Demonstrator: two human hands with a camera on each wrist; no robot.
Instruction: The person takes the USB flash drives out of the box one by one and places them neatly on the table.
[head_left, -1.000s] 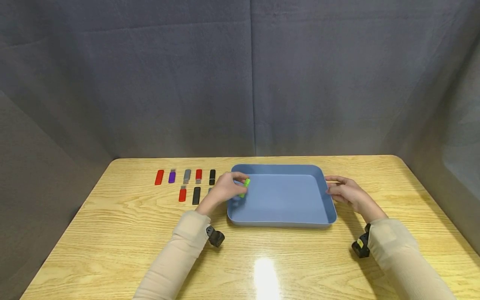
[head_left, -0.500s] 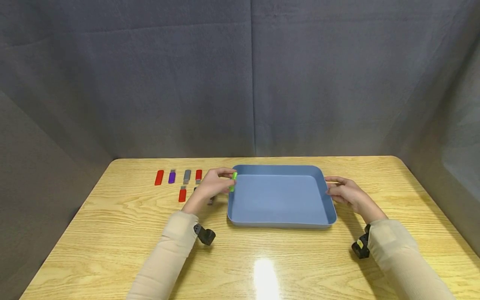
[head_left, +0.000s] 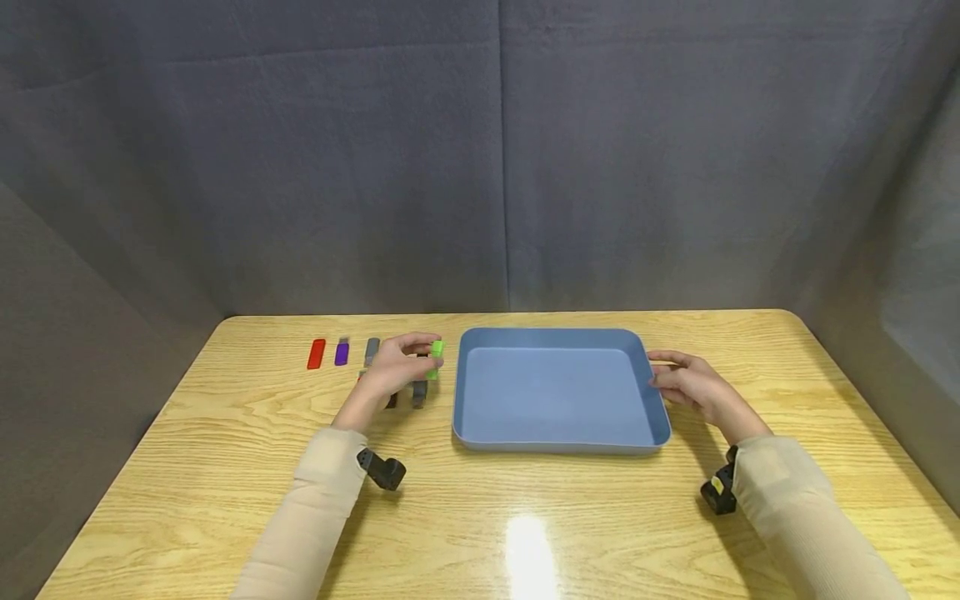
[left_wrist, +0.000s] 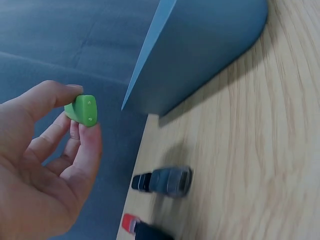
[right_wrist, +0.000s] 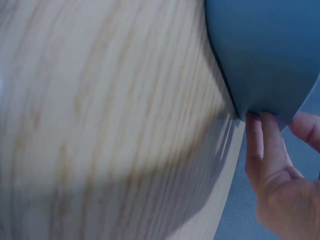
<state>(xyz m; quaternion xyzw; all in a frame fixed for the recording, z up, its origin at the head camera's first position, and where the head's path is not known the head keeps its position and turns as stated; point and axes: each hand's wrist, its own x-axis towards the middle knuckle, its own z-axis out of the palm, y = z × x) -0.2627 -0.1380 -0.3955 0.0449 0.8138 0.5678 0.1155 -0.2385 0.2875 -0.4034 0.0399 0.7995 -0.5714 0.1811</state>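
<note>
My left hand (head_left: 397,364) pinches a green USB stick (head_left: 437,358) between thumb and fingertips, left of a shallow blue tray (head_left: 551,446). The left wrist view shows the green stick (left_wrist: 86,110) end-on, raised above the table. Below and around this hand lie other USB sticks, including a grey one (head_left: 420,393); some are partly hidden by the hand. My right hand (head_left: 697,387) rests at the tray's right side. In the right wrist view its fingers (right_wrist: 270,137) touch the outer wall, fairly straight, with the thumb at the rim.
A red USB stick (head_left: 317,354) and a purple one (head_left: 342,352) lie at the far left of the row. The wooden table (head_left: 465,517) ends at the back against a dark grey curtain (head_left: 375,192). A camera (head_left: 382,469) sits on the left wrist.
My left hand has carried the green USB stick leftward, from over the tray's left edge to above the table by the other sticks. The right hand has stayed at the tray.
</note>
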